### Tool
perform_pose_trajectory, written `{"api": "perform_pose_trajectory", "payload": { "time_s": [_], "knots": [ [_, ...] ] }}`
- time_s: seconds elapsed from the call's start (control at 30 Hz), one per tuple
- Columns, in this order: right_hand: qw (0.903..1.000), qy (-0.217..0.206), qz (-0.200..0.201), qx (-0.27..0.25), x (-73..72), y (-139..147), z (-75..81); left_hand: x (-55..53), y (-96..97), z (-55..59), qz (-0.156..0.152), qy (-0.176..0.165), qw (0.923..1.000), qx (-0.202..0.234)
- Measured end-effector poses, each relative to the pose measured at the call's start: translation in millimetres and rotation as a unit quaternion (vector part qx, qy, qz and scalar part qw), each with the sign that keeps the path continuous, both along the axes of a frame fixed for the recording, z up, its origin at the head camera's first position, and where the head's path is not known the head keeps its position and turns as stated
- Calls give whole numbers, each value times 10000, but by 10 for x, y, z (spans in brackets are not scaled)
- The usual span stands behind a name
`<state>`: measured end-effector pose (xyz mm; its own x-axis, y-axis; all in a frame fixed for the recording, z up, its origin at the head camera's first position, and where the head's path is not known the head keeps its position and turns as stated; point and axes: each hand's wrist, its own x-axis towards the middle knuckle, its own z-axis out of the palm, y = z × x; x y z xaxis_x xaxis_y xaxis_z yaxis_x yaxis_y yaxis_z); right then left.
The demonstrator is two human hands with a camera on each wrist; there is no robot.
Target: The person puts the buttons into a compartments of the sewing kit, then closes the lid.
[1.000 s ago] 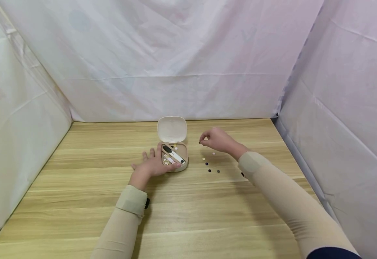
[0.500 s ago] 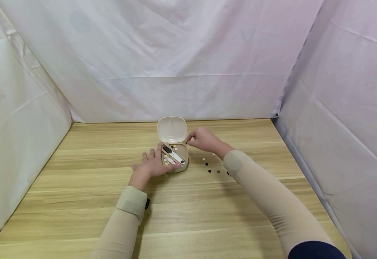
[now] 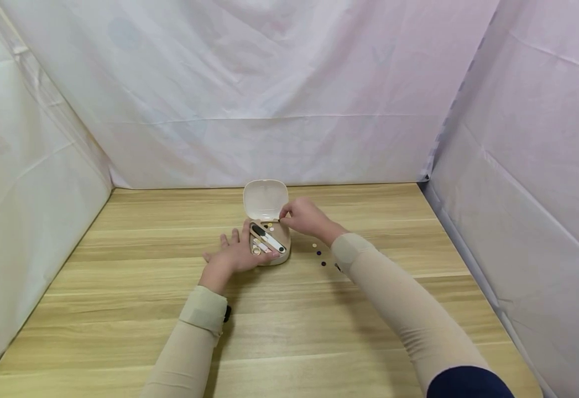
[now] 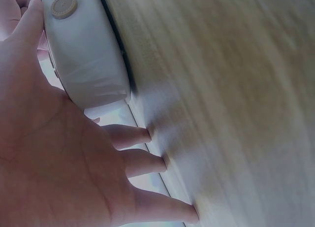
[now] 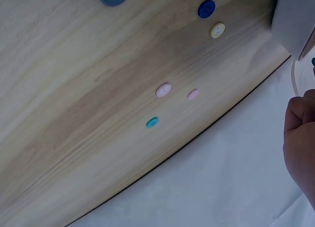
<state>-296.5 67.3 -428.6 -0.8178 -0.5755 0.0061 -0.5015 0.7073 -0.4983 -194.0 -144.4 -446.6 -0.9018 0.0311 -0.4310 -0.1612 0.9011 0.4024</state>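
An open beige sewing box [image 3: 283, 258] stands on the wooden table, its pale lid [image 3: 265, 199] raised at the back. My left hand [image 3: 231, 255] rests spread against its left side, thumb along the front rim. In the left wrist view three straight fingertips [image 4: 142, 134] touch the table beside the box wall [image 4: 88, 54]. My right hand [image 3: 306, 215] pinches a small dark button [image 3: 279, 220] over the back right of the box. Inside lie a white tool with a black end [image 3: 271, 241] and several small buttons [image 3: 271, 229].
Loose buttons lie right of the box, among them a yellow one [image 3: 314, 245], a blue one [image 3: 319, 253] and a dark one [image 3: 323, 263]. The right wrist view adds pink [image 5: 163, 89] and turquoise [image 5: 152, 122] buttons. A white cloth [image 3: 269, 149] hangs behind the table.
My right hand has moved left from above the loose buttons to the box's back right corner, carrying the dark button. My left hand and the box have stayed in place.
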Motion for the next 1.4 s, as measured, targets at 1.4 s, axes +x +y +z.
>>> {"api": "perform_pose_trajectory", "payload": {
  "time_s": [1.4],
  "knots": [
    [9957, 271, 378, 796, 38, -124, 39, -25, -7, -13, -47, 31, 10000, 12]
  ]
}}
